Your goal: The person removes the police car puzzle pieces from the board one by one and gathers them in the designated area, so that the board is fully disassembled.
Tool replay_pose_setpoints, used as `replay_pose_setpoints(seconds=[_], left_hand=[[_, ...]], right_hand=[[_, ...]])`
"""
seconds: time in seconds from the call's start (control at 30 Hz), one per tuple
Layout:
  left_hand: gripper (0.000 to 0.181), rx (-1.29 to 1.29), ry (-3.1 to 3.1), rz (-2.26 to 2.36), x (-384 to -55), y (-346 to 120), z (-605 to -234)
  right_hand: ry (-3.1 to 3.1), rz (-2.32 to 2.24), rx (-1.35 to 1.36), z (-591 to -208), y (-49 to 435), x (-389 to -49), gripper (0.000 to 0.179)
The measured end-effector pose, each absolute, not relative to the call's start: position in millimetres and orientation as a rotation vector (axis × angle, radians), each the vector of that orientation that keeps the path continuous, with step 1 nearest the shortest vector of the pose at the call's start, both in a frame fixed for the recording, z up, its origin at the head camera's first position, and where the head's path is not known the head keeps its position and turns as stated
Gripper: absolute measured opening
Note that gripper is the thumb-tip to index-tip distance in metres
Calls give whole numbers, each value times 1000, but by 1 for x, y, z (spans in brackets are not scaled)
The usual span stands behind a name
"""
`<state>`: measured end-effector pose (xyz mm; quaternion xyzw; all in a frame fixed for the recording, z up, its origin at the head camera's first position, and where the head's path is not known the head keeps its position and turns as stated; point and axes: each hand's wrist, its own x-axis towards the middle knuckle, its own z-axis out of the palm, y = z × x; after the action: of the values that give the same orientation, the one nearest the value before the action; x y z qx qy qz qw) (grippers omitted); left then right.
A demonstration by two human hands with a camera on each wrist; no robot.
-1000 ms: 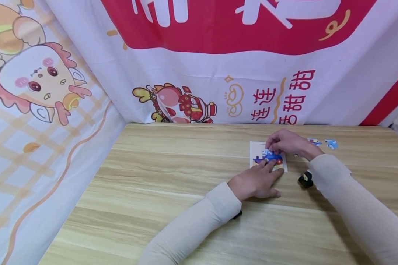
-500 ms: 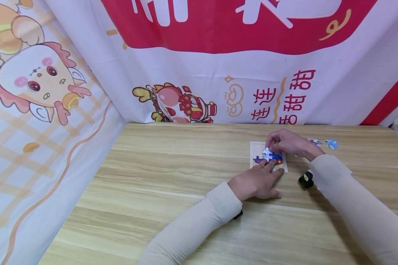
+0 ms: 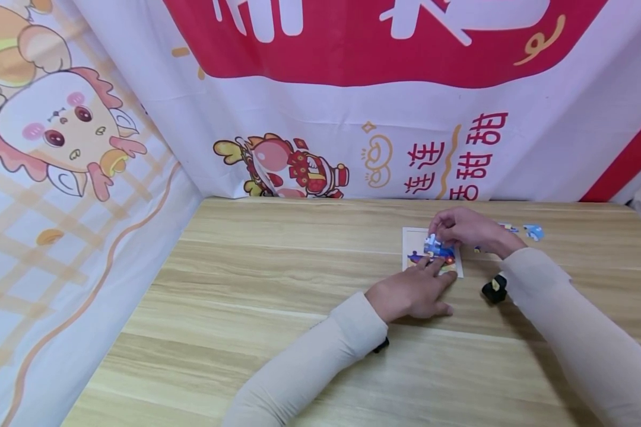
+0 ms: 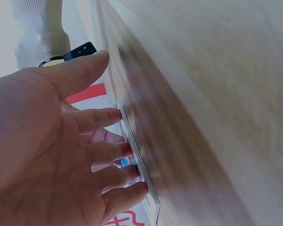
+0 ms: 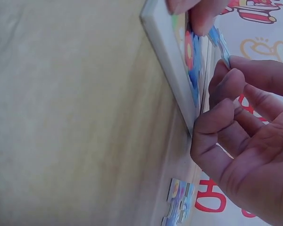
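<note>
A flat jigsaw puzzle tray (image 3: 404, 249) with a pale rim lies on the table, partly filled with pieces showing a blue vehicle. My left hand (image 3: 416, 292) rests its fairly straight fingertips on the near part of the tray; the left wrist view shows these fingers (image 4: 114, 151) touching it along its edge. Over the tray's far part, my right hand (image 3: 469, 230) pinches a light blue and white puzzle piece (image 5: 221, 47) between thumb and finger. In the right wrist view that piece stands tilted above the picture. Its lower edge is partly hidden by the fingers.
Several loose puzzle pieces (image 3: 534, 232) lie right of the tray, some partly behind the right hand. A black device (image 3: 494, 289) sits under the right wrist. A printed cloth (image 3: 310, 112) hangs along the wooden table's (image 3: 278, 255) far edge.
The pinched piece has changed its tilt: it caught the light half a second ago and looks bluer now. My right hand has shifted very slightly rightward; the left hand stays nearly still.
</note>
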<state>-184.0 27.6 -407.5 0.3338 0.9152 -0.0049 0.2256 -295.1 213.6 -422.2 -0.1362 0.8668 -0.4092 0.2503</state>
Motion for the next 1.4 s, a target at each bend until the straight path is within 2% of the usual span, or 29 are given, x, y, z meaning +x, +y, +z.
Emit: replay_pose_setpoints(seconds=[0.7, 1.4], left_hand=[[73, 925, 2543, -36, -183, 27, -409], [78, 878, 2517, -36, -182, 30, -409]], right_hand=[[2404, -1120, -280, -402, 275, -290, 32], [2378, -1106, -130, -414, 343, -280, 40]])
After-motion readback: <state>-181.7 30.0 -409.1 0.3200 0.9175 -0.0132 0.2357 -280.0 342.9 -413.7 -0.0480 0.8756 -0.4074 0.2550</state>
